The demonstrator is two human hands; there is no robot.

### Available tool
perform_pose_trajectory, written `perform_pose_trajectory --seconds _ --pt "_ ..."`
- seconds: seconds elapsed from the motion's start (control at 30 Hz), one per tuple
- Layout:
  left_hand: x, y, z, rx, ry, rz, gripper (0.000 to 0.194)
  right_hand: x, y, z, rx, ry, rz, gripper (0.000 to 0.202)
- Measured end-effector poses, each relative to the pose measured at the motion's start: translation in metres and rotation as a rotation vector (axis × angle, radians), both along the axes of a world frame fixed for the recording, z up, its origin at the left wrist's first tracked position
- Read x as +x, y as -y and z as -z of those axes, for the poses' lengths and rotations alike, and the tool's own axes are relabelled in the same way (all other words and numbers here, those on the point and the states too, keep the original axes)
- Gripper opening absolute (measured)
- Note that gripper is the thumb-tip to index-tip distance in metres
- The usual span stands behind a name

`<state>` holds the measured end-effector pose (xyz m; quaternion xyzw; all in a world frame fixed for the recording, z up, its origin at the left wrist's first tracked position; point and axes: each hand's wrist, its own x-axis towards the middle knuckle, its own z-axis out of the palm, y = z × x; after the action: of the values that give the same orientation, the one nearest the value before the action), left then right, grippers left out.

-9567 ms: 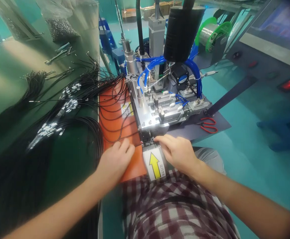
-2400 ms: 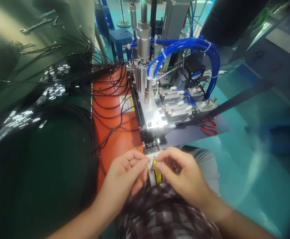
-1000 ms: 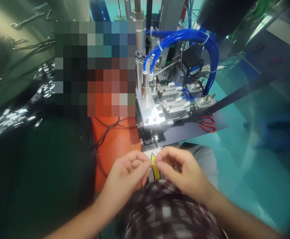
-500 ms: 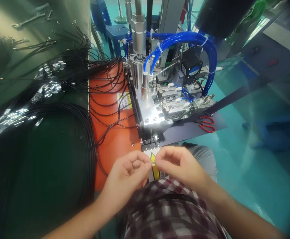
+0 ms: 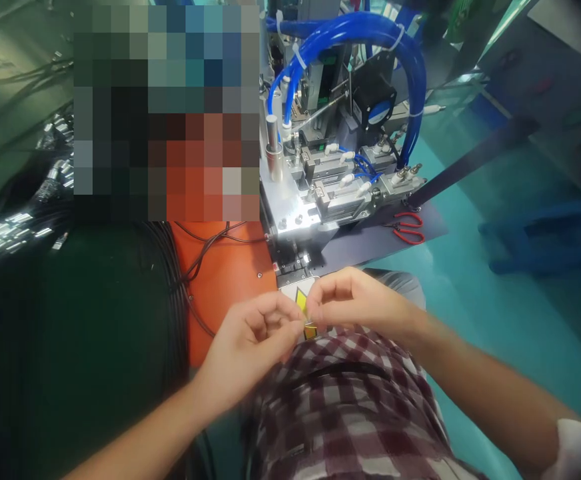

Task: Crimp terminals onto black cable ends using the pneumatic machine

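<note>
My left hand (image 5: 258, 333) and my right hand (image 5: 353, 300) meet in front of the plaid shirt (image 5: 320, 413), thumb and fingers of each pinched together. A tiny pale, shiny sliver (image 5: 310, 324) shows between the fingertips; it is too small to name, and the fingers hide most of it. Just behind the fingertips lies a white label with a yellow warning sign (image 5: 301, 300). Beyond it stands a metal machine (image 5: 295, 220) with small pneumatic cylinders and a bundle of blue air tubes (image 5: 355, 30).
An orange plate (image 5: 230, 287) lies left of the machine, crossed by black cables (image 5: 170, 267). Cables with shiny ends (image 5: 25, 227) lie on the dark green surface (image 5: 95, 333). Red-handled pliers (image 5: 410, 230) rest right of the machine. A pixelated block covers the upper left.
The view has shifted, so the machine and pliers sit slightly higher and further left. My hands stay pinched close together, and my right forearm is raised a little.
</note>
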<state>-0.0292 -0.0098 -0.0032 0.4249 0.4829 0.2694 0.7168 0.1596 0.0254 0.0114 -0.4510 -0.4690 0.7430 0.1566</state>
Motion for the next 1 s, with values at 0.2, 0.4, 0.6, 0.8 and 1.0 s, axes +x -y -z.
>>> perform_pose_trajectory --seconds 0.2,0.4,0.6,0.8,1.0 --pt "0.001 0.0 -0.003 0.013 0.006 0.038 0.013 0.006 -0.005 0.001 -0.034 -0.023 -0.126 0.009" --pt "0.0 0.0 -0.003 0.025 0.003 0.095 0.013 0.01 -0.009 0.004 -0.001 -0.023 -0.252 0.009" --pt "-0.001 0.001 -0.003 0.045 -0.005 0.122 0.012 0.008 -0.01 0.0 0.084 0.025 -0.296 0.011" --pt "-0.002 -0.001 0.0 0.041 0.028 0.113 0.01 0.013 -0.007 -0.002 0.124 0.017 -0.251 0.009" --pt "-0.002 -0.001 0.002 0.023 0.055 0.076 0.014 0.018 -0.001 0.001 0.078 0.009 -0.209 0.012"
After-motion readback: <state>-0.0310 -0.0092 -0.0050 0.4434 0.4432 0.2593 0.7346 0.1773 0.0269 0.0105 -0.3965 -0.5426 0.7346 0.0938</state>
